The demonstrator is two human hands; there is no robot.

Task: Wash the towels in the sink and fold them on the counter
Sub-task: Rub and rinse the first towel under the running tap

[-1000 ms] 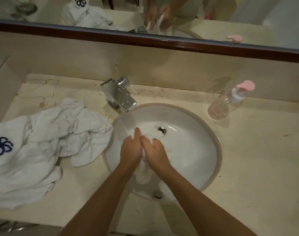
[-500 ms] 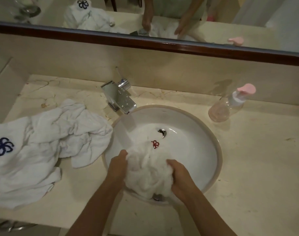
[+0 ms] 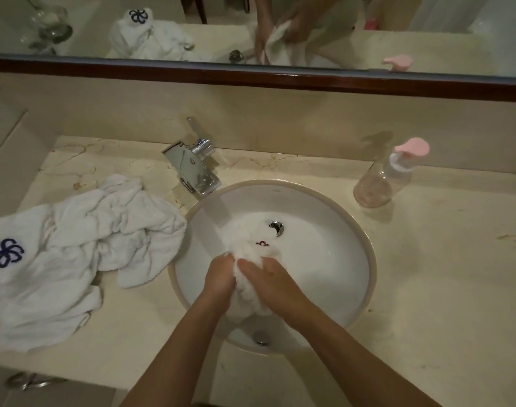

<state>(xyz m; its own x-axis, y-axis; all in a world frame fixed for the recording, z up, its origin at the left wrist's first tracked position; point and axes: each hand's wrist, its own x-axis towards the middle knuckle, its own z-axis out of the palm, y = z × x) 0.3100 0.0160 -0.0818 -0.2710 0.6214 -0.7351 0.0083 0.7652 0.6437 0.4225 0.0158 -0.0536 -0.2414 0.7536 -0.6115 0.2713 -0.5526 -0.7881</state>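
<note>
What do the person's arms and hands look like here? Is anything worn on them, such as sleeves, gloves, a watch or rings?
Both forearms are bare as far as the picture's lower edge: no sleeves show. The left hand and the right hand wear no gloves. No watch, bracelet or ring is visible, though the dim light could hide a thin one.

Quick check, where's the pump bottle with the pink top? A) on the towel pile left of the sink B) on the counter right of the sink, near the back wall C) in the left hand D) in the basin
B: the pump bottle stands on the counter to the right of the sink, close to the back wall.
</note>
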